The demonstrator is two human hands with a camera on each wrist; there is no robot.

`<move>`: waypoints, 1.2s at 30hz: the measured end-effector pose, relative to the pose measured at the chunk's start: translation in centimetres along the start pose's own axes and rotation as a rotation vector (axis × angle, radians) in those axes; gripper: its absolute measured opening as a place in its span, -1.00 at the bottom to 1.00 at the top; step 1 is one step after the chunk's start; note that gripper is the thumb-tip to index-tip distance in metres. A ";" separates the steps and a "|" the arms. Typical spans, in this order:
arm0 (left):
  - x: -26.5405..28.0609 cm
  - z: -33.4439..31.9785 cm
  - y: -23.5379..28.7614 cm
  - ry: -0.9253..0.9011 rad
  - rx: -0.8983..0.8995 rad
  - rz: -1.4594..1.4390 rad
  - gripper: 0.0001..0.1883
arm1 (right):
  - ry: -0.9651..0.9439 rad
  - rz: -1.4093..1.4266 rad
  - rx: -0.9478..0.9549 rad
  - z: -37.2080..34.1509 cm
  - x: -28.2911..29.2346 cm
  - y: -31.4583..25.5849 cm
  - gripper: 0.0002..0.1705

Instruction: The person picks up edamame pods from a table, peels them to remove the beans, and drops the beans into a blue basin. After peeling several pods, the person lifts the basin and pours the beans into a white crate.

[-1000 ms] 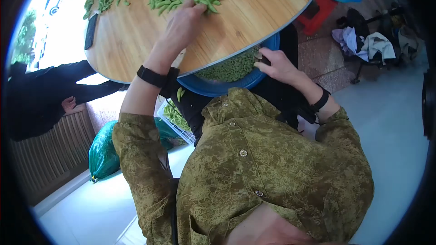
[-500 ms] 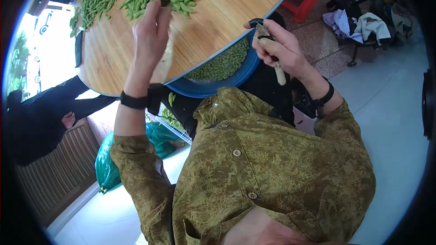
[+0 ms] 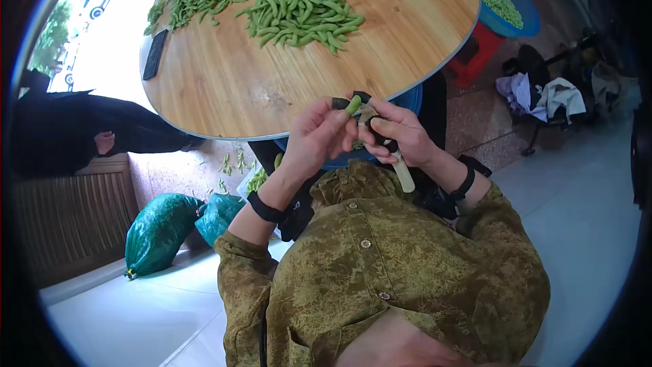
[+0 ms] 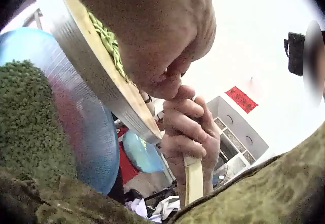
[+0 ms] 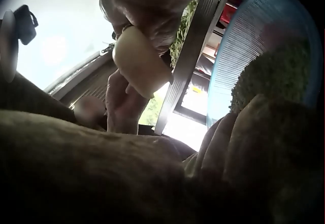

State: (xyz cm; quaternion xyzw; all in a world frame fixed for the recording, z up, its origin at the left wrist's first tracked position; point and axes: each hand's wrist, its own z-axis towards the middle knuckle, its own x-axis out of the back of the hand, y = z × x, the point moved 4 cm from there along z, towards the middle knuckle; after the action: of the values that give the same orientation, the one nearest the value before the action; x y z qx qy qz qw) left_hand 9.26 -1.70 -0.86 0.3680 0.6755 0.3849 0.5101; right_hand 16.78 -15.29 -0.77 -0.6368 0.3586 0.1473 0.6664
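Near the table's front edge, the left hand [image 3: 314,137] pinches a green pod [image 3: 354,105] between thumb and a finger that has a black cover. Beside it the right hand [image 3: 406,137] grips a tool with a pale handle [image 3: 404,175]; the tool's head meets the pod's end. The left wrist view shows the right hand's fingers [image 4: 185,127] curled round the handle [image 4: 194,181], close against the left hand [image 4: 165,46]. In the right wrist view the pale handle's end [image 5: 139,61] sticks out below the right hand [image 5: 152,6]. A pile of pods [image 3: 299,10] lies on the round table [image 3: 224,95].
Under the table edge stands a blue basin [image 4: 96,148] of shelled beans [image 4: 33,122]. Another basin [image 3: 526,24] sits on a red stool [image 3: 479,58] at right. A black bar-shaped object [image 3: 155,56] lies at the table's left. Green sacks [image 3: 159,231] stand on the floor, near another person's hand [image 3: 104,142].
The left hand has left the pile and come back toward the body with a pod. The right hand has risen from the basin with the tool and moved in beside the left hand.
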 end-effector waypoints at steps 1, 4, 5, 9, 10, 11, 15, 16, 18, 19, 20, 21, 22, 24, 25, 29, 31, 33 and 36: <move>0.0 -0.1 0.1 0.003 -0.013 0.011 -0.83 | -0.011 0.013 -0.020 0.1 0.1 0.2 -0.47; 0.4 -0.1 0.0 0.028 -0.021 0.029 -0.83 | -0.027 0.041 -0.053 0.0 0.1 0.5 -0.43; 0.5 0.0 -0.2 0.044 -0.005 0.039 -0.84 | -0.024 0.065 -0.061 0.0 0.0 0.7 -0.43; 0.3 0.0 -0.1 0.062 -0.057 0.128 -0.85 | -0.001 0.061 -0.063 -0.3 0.1 0.9 -0.42; 0.3 -0.1 -0.2 0.070 -0.063 0.146 -0.85 | -0.016 0.086 -0.059 -0.2 -0.1 0.7 -0.42; 0.3 -0.2 -0.2 0.078 -0.068 0.165 -0.85 | -0.029 0.114 -0.055 -0.2 -0.3 0.7 -0.43; 0.1 -0.5 -0.5 0.100 -0.125 0.184 -0.84 | -0.028 0.127 -0.056 -0.1 -0.2 0.9 -0.44; 0.1 -0.6 -0.6 0.121 -0.169 0.215 -0.84 | -0.005 0.122 -0.054 -0.1 -0.2 0.9 -0.45; 0.1 -0.8 -1.0 0.142 -0.217 0.249 -0.84 | 0.014 0.115 -0.049 -0.2 -0.4 1.0 -0.47; 0.1 -0.8 -1.1 0.154 -0.243 0.241 -0.85 | 0.016 0.133 -0.048 -0.2 -0.4 0.9 -0.48; 0.2 -0.7 -1.2 0.166 -0.269 0.234 -0.86 | 0.018 0.150 -0.047 -0.1 -0.4 0.8 -0.49; 0.4 -0.6 -1.2 0.167 -0.274 0.236 -0.86 | 0.014 0.147 -0.045 -0.1 -0.2 0.7 -0.49; 0.5 -0.4 -1.5 0.127 -0.226 0.117 -0.87 | 0.001 0.167 -0.063 0.0 0.1 0.8 -0.50; 0.3 -0.3 -1.6 0.084 -0.181 0.002 -0.88 | -0.013 0.184 -0.076 0.1 0.4 0.9 -0.51; 0.1 -0.3 -1.6 0.097 -0.170 -0.032 -0.89 | -0.020 0.243 -0.101 0.2 0.5 1.0 -0.53; -0.5 0.1 -1.6 -0.034 -0.134 -0.318 -0.88 | -0.165 0.461 -0.125 0.4 0.1 0.8 -0.59; -0.5 0.1 -1.5 -0.047 -0.055 -0.429 -0.87 | -0.182 0.458 -0.135 0.6 0.5 0.8 -0.59; -0.4 0.1 -1.7 -0.058 0.033 -0.544 -0.85 | -0.191 0.462 -0.147 0.4 0.9 1.1 -0.59; -0.4 -0.1 -1.9 -0.121 0.089 -0.508 -0.84 | -0.149 0.433 -0.183 0.4 1.3 1.5 -0.56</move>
State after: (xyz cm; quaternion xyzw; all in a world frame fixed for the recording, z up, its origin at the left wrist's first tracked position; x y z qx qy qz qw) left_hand 9.10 -2.90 -2.34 0.2311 0.7306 0.1915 0.6133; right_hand 16.86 -15.03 -2.76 -0.5900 0.4220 0.3651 0.5836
